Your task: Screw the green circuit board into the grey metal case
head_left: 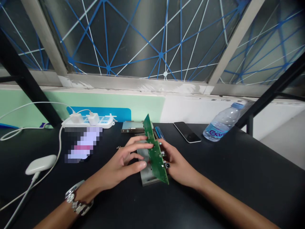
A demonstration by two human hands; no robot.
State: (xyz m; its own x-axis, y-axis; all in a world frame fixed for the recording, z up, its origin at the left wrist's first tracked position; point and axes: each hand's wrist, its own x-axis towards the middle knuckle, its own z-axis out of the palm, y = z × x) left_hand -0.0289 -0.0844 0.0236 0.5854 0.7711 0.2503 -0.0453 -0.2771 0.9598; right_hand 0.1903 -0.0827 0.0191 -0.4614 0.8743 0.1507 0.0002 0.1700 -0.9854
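A green circuit board (155, 152) stands on edge over a grey metal plate (145, 173) on the black table. My left hand (124, 163) touches the board's left face, its fingers spread and its thumb lying along the plate. My right hand (177, 163) grips the board from the right side, fingers curled round its edge. A blue-handled tool (160, 132) lies just behind the board. I wear a metal watch (76, 198) on the left wrist.
Behind the board lie a flat grey metal part (131, 126), a black phone (187, 132) and a tipped water bottle (222, 122). At the left are a white power strip (88, 121), a white charger (41, 163) with cables, and a blurred object (82, 144).
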